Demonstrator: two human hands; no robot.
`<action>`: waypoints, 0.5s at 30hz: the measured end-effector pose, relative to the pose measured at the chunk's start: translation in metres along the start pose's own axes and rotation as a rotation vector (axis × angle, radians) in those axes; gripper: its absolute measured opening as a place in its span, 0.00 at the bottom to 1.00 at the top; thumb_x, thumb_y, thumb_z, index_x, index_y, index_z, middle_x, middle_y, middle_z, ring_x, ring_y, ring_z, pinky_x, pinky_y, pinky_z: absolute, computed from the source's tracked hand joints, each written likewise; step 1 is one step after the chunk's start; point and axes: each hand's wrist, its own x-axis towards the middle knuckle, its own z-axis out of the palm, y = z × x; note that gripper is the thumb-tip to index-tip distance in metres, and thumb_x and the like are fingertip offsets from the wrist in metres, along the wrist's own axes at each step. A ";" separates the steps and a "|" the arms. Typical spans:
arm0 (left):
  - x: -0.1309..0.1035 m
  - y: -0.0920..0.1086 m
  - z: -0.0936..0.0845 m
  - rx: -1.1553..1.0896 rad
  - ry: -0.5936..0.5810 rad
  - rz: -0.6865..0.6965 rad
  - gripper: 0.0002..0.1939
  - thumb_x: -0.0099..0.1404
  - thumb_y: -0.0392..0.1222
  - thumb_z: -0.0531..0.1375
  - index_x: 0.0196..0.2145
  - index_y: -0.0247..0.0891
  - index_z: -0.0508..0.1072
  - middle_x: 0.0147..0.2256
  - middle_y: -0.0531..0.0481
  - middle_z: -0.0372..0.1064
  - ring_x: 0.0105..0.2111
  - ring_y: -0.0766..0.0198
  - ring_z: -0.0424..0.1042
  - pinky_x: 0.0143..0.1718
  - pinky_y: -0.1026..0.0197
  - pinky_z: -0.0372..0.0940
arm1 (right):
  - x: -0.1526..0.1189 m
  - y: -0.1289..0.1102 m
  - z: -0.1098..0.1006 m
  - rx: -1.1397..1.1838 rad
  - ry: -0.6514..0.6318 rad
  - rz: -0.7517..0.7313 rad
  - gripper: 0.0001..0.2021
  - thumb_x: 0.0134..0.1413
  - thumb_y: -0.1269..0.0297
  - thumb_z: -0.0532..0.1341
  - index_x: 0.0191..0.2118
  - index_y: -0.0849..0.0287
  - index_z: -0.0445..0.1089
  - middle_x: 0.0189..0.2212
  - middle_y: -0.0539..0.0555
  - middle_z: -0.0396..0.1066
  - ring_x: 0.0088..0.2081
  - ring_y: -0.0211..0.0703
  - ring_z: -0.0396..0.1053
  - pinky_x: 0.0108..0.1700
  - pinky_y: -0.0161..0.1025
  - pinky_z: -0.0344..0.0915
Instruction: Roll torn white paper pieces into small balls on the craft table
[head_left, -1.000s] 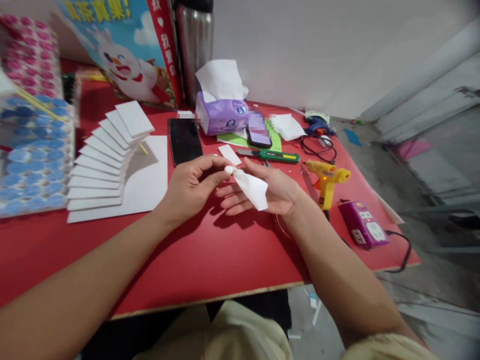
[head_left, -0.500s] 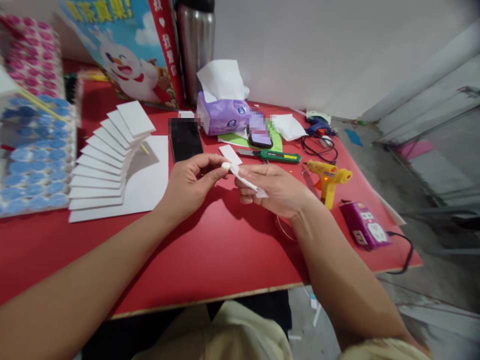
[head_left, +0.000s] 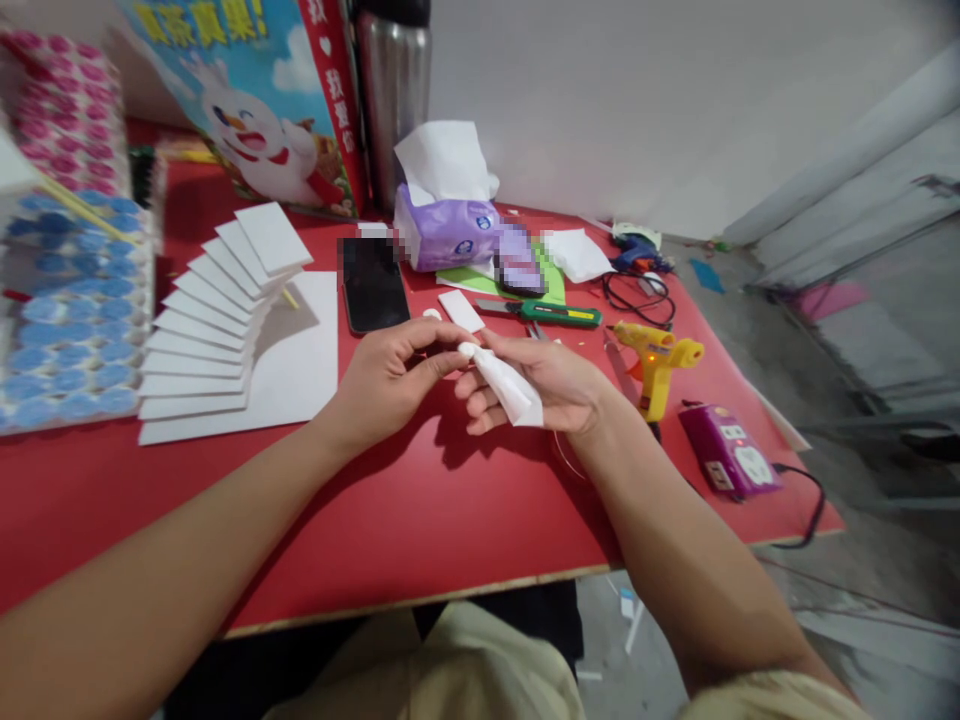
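Observation:
A piece of white tissue (head_left: 511,388) lies between my hands, its left end bunched into a small knob and its right end flared. My left hand (head_left: 397,378) pinches the knob between thumb and fingertips. Beneath and beside the tissue, my right hand (head_left: 536,385) is turned partly palm up, thumb and fingers around it near the knob. A small white card (head_left: 461,311) lies just beyond my fingers. The black phone (head_left: 375,285) is behind my left hand, and the green cutter knife (head_left: 562,314) lies behind my right.
On the red table (head_left: 450,520), fanned white boards (head_left: 202,335) and a tray of blue rolled pieces (head_left: 75,340) are left. A purple tissue pack (head_left: 450,230) and steel bottle (head_left: 397,90) stand behind. A yellow glue gun (head_left: 656,360) and purple box (head_left: 731,450) sit right.
The tissue has gone from a narrow strip to a wider, flared shape lying across my right hand. My left hand has shifted slightly right, and my right palm has turned upward.

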 end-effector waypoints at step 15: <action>-0.001 -0.001 0.006 -0.088 0.048 -0.107 0.10 0.66 0.46 0.66 0.40 0.38 0.82 0.37 0.47 0.80 0.36 0.61 0.77 0.42 0.61 0.69 | -0.003 0.013 0.007 -0.399 0.181 -0.389 0.16 0.56 0.52 0.69 0.33 0.60 0.69 0.24 0.44 0.55 0.24 0.32 0.52 0.28 0.34 0.53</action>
